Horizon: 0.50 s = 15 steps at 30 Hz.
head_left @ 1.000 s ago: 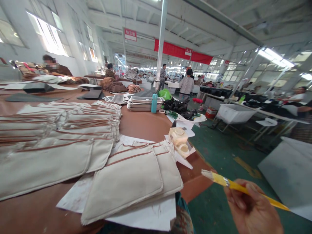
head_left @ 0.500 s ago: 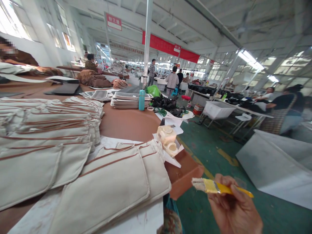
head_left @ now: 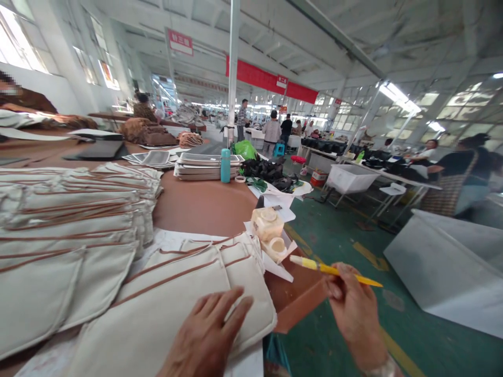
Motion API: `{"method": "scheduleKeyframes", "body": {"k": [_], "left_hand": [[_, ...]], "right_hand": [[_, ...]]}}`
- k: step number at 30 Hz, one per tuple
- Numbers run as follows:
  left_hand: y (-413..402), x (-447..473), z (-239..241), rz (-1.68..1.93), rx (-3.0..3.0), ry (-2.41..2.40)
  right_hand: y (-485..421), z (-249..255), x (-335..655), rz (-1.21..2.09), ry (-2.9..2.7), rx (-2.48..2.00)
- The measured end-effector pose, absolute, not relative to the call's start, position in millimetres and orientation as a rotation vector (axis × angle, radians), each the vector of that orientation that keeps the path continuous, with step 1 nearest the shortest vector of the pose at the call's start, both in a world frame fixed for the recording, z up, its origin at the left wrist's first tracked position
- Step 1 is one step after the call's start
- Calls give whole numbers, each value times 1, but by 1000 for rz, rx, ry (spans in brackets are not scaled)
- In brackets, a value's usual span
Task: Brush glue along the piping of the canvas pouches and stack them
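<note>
A yellow-handled paintbrush (head_left: 334,270) is pinched in my right hand (head_left: 353,306), its pale bristles pointing left, just off the table corner. My left hand (head_left: 212,330) lies flat over the front stack of cream fabric panels (head_left: 165,309), fingers stretched out. These panels have brown piping and rounded corners. Beside the stack, at the table's right edge, stands a cloudy glue jar (head_left: 268,222) with a small round open cup (head_left: 276,247) in front of it. The bristles are close to that cup but apart from it.
More piped cream panels (head_left: 70,220) overlap on the left of the brown table (head_left: 196,201). Farther back are a teal bottle (head_left: 225,165), stacked flat frames (head_left: 204,166) and black scraps (head_left: 271,173). A large pale bin (head_left: 444,267) stands on the green floor at right. Several people work beyond.
My left hand has come into view over the front panels. The paintbrush in my right hand has moved left and up, nearer the cup, and turned edge-on.
</note>
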<state>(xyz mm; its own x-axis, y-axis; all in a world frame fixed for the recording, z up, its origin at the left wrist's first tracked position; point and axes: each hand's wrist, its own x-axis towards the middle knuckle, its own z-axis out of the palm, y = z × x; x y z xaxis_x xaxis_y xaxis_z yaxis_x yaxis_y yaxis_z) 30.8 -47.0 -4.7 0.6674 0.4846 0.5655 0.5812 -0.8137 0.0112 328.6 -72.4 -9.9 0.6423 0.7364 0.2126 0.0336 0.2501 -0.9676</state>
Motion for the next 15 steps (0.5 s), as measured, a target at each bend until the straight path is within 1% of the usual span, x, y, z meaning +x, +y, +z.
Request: {"method": "scheduleKeyframes", "body": {"k": [3, 5, 8, 12, 15], "left_hand": [[-42, 72, 4, -792, -2834, -937], [-36, 80, 4, -784, -2893, -1005], [-12, 56, 0, -785, -2837, -1207], [29, 2, -5, -742, -2753, -1615], [36, -6, -3, -713, -2799, -1686]], "right_hand": [[-32, -12, 341, 422, -913, -1429], [-3, -16, 345, 353, -1045, -1534], [38, -29, 346, 268, -1245, -1641], [72, -52, 341, 193, -1403, -1747], [75, -57, 338, 135, -1440, -1798]]}}
